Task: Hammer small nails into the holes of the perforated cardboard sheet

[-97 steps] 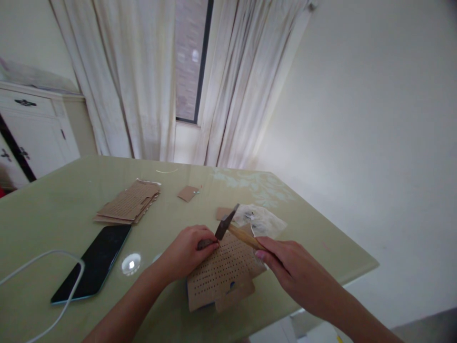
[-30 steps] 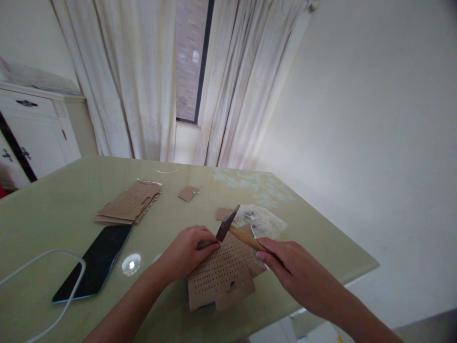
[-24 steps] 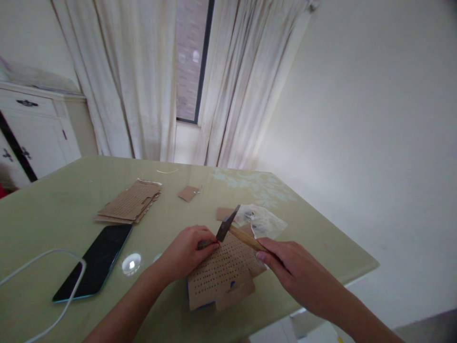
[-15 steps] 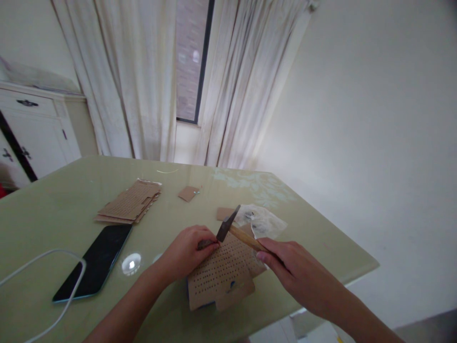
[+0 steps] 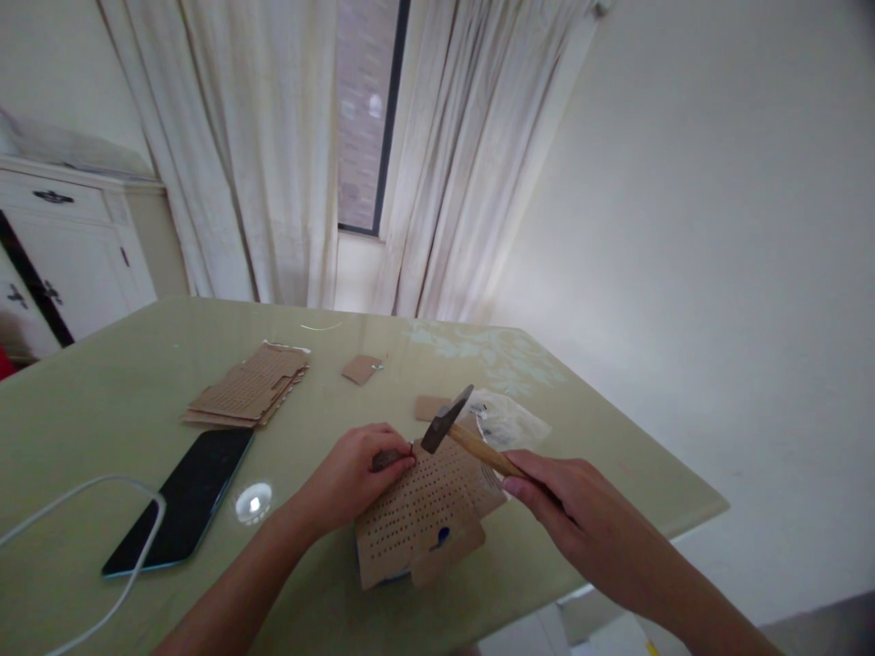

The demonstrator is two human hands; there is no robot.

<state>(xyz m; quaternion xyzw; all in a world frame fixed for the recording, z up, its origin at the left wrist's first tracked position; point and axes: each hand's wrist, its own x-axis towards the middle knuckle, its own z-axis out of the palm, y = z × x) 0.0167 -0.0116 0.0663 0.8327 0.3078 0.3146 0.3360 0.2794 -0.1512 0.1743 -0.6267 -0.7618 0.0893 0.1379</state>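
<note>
From my end of the feed I can read no text, brand, number or sign. The card (image 5: 416, 515) and the stack (image 5: 246, 384) bear rows of small dark marks, and the plastic (image 5: 512, 421) shows a few; I make out no characters there.

Pale curtains (image 5: 273, 137) beyond the green table (image 5: 123, 364)
On the table, a white cable (image 5: 161, 508) crosses a dark-screened phone (image 5: 191, 497); past the table's far left corner, a white cabinet (image 5: 75, 237).
</note>
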